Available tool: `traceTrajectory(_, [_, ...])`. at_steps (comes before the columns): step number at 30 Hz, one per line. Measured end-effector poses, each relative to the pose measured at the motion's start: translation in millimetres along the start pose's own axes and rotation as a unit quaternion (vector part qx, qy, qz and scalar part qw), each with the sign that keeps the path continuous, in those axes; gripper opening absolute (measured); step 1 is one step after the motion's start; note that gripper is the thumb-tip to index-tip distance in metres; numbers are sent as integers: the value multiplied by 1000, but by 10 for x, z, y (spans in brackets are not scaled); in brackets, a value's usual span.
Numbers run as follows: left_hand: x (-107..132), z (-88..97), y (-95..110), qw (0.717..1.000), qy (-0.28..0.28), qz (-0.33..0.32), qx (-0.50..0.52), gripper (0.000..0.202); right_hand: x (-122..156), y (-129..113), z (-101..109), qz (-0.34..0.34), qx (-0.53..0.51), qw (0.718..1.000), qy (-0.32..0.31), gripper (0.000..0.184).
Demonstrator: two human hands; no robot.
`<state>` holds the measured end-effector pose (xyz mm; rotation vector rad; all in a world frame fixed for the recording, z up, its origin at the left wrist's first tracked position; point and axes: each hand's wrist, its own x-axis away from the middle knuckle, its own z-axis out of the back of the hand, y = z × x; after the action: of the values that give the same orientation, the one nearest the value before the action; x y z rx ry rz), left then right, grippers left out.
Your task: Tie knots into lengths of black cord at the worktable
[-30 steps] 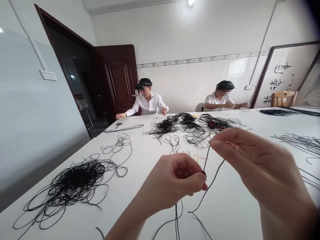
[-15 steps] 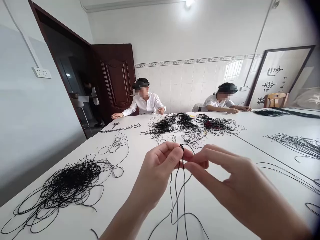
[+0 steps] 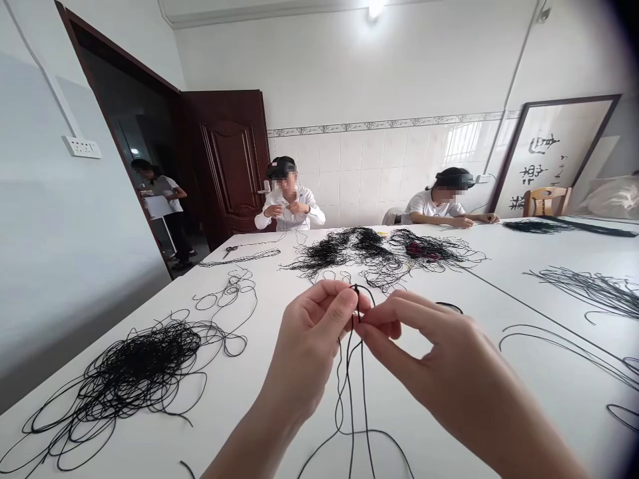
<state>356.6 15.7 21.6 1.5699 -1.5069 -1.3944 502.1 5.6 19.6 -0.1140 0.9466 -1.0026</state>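
Both hands, left hand (image 3: 312, 339) and right hand (image 3: 439, 362), pinch one black cord (image 3: 352, 372) above the white tabletop (image 3: 279, 372); a tangled cord heap (image 3: 134, 366) lies left, a dark door (image 3: 237, 163) beyond.

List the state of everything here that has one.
left hand: pinching the black cord at its looped top.
right hand: pinching the same loop.
black cord: held up, strands hanging to the white table.
cord heap: loose tangle on the table, untouched.
door: open.
ceiling light: on.
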Motion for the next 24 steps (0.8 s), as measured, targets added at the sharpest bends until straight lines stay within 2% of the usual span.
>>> traceTrajectory(4, [7, 0, 5, 1000, 7, -2, 4, 19, -3, 22, 6, -4, 6, 1000, -9, 25])
traceTrajectory(7, [2, 7, 12, 1000, 13, -10, 12, 18, -3, 45, 22, -31, -18, 999, -26, 28])
traceTrajectory(11, [-7, 7, 21, 1000, 4, -10, 11, 17, -12, 57, 41, -63, -63, 996, 21, 24])
traceTrajectory(15, [-18, 8, 27, 999, 11, 11, -38, 20, -41, 52, 43, -32, -80, 996, 32, 14])
traceTrajectory(20, [-11, 14, 38, 995, 19, 41, -91, 16, -66, 40, 41, -10, -73, 993, 89, 15])
traceTrajectory(24, [3, 3, 33, 993, 9, 56, -106, 15, -56, 24, 43, -11, -59, 994, 92, 18])
